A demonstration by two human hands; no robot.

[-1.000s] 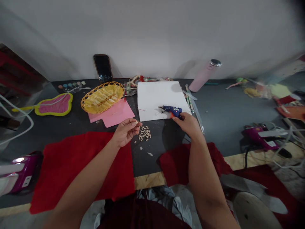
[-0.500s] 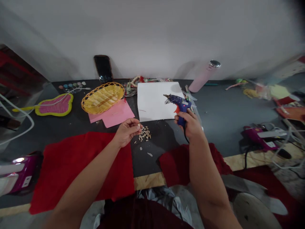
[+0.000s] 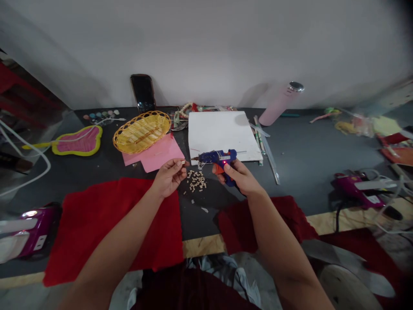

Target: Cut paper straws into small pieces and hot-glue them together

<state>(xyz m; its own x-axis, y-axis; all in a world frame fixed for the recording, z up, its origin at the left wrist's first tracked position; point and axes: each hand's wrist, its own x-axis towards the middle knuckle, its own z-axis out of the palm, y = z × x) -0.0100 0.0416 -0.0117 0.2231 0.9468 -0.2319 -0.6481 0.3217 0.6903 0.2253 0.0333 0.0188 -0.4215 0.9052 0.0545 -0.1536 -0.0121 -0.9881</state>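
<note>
Between thumb and fingertips, my left hand pinches a small pale piece, like those in the pile below it. My right hand is wrapped round the handle of a blue glue gun with an orange trigger and a lit red light. The gun lies level, its nozzle pointing left, just short of the pinched piece. Right under the gun and my left fingertips, a pile of small pale pieces is scattered on the dark table. A white sheet lies behind the gun.
A yellow woven basket rests on pink paper. Red cloth covers the front left, with another red cloth at right. A phone and a pink bottle stand by the wall. Glue sticks lie right of the sheet.
My right hand has brought the glue gun left and down, turning it level, so its nozzle is now close to the piece in my left hand. My left hand has shifted slightly.
</note>
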